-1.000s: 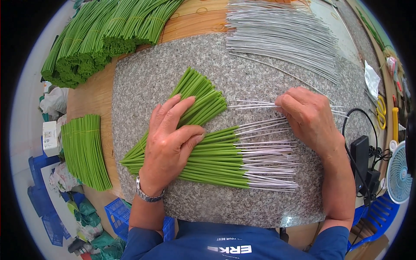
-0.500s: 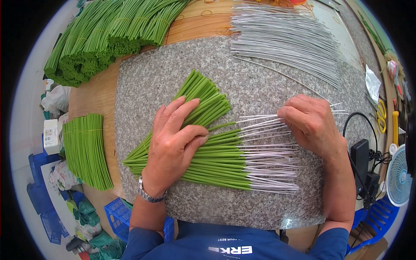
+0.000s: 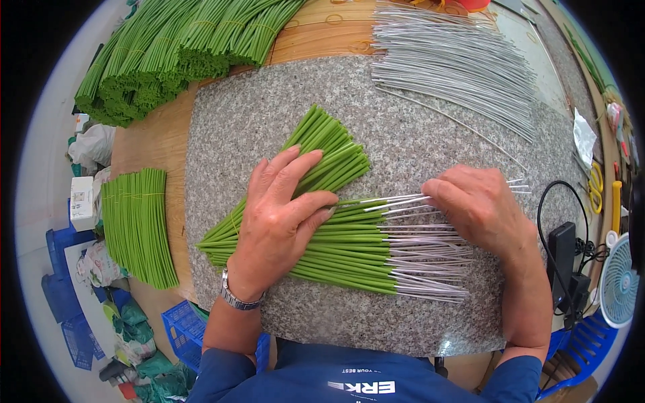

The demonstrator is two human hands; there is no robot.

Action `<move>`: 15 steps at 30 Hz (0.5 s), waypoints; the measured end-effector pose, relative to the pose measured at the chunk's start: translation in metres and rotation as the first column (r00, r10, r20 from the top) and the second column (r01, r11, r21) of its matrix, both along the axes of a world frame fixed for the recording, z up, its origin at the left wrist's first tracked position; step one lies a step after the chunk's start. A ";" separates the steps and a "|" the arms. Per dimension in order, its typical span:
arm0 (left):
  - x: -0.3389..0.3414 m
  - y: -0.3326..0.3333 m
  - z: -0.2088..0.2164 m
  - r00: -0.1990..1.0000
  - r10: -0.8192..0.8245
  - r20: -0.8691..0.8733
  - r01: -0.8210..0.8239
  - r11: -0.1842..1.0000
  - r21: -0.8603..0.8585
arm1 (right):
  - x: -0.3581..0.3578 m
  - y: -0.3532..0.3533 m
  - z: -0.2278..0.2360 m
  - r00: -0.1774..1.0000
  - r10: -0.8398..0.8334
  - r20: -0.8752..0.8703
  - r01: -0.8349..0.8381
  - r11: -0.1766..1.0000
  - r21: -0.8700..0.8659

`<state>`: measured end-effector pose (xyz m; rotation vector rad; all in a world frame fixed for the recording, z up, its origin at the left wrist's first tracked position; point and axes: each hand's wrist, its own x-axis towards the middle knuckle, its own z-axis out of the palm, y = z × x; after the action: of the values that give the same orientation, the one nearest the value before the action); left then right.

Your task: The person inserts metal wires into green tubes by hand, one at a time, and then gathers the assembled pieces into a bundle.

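A fan of thin green tubes (image 3: 342, 252) lies on the grey speckled slab, with white wires (image 3: 426, 252) sticking out of many right-hand ends. My left hand (image 3: 279, 211) lies over the fan, thumb and index finger closing near one upper tube while the other fingers rest on the bundle. The tubes angled up and away (image 3: 332, 144) show no wires at their ends. On the right, my right hand (image 3: 474, 205) pinches a few white wires; their left ends meet green tubes and their tips come out beyond the fist. The fingertips partly hide the wires.
A stack of silvery wires (image 3: 457, 70) lies at the far right, with a single loose wire (image 3: 457, 124) below it. Bundled green tubes (image 3: 175, 54) are piled at the far left, another bundle (image 3: 139, 228) nearer. Yellow scissors (image 3: 595, 187), a black adapter (image 3: 562, 255) and a fan (image 3: 618, 279) stand right.
My right hand has moved slightly nearer and left with the pinched wires, which now sit closer to the fan's other wires. My left hand stays on the tubes; the whole view shifts slightly.
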<state>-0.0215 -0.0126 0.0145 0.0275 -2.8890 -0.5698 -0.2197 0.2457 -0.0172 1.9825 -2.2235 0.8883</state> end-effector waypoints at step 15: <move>0.000 -0.001 -0.003 1.000 0.007 -0.018 -0.007 1.000 0.011 | 0.021 -0.011 0.012 0.962 -0.204 -0.185 0.172 0.970 -0.174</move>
<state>-0.0216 -0.0135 0.0113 0.0340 -2.8670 -0.5817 -0.1984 0.2347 -0.0053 1.6779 -2.1151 0.7749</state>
